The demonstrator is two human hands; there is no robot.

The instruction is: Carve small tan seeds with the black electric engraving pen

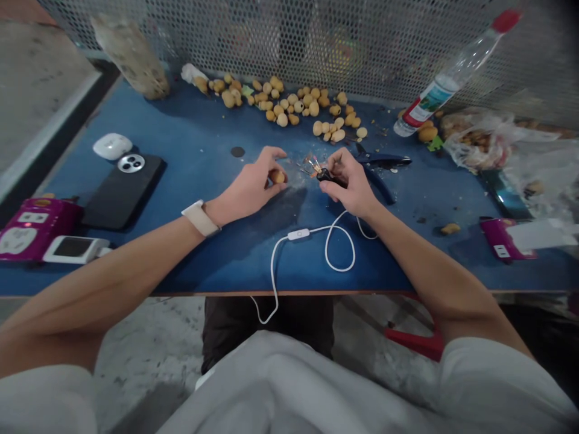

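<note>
My left hand (253, 185) holds a small round tan longan (277, 176) between thumb and fingertips, above the blue tabletop (212, 259). My right hand (349, 185) pinches a small black device (324, 175) with thin metal tips. A white cable (337, 252) with an inline switch (298, 234) loops across the table and disappears under my right hand. Blue-handled pliers (384, 160) lie just beyond that hand. Many loose longans (289, 103) are scattered farther back.
A black phone (122, 190) and white earbud case (112, 146) lie left, near a magenta power strip (34, 229). A plastic bottle (452, 78) and crumpled plastic bag (479, 141) sit right. Perforated metal mesh (271, 36) stands behind the table.
</note>
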